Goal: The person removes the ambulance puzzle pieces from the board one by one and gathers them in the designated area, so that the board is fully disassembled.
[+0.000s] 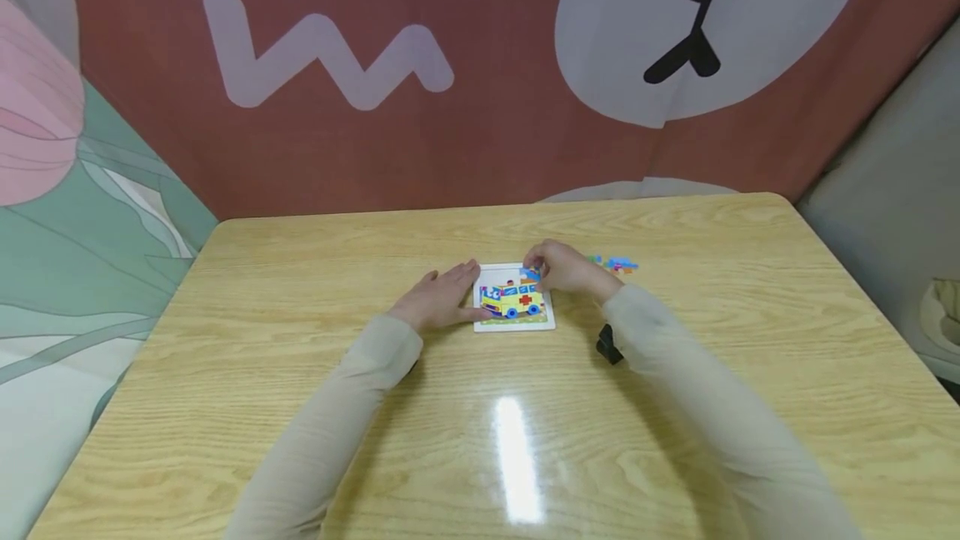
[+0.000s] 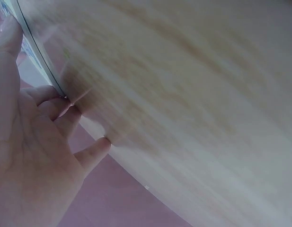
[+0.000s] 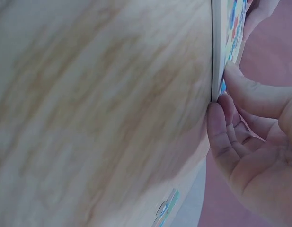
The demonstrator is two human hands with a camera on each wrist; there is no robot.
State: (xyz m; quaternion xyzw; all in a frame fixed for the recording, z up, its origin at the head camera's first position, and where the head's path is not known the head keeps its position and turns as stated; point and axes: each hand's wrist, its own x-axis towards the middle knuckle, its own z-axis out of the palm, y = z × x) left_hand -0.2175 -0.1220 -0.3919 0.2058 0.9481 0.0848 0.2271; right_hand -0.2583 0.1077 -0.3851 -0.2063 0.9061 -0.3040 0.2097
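Note:
A small white-framed jigsaw puzzle [image 1: 514, 327] lies flat on the table, showing a yellow ambulance with a red cross and blue wheels. The upper left of its picture area is bare white. My left hand [image 1: 444, 297] rests at the left side, thumb over the lower left of the frame and fingers straight along the edge. Over the upper right corner, the curled fingers and thumb of my right hand [image 1: 561, 267] pinch a small blue puzzle piece [image 3: 223, 87], mostly hidden by the fingertips. In the left wrist view, the fingertips of the left hand [image 2: 41, 123] touch the tabletop beside the frame.
Several loose colourful puzzle pieces [image 1: 619, 263] lie just right of my right hand. A black object [image 1: 609, 345] sticks out by the right sleeve. The wooden table [image 1: 262, 323] reaches back to a reddish-brown patterned wall covering [image 1: 480, 140].

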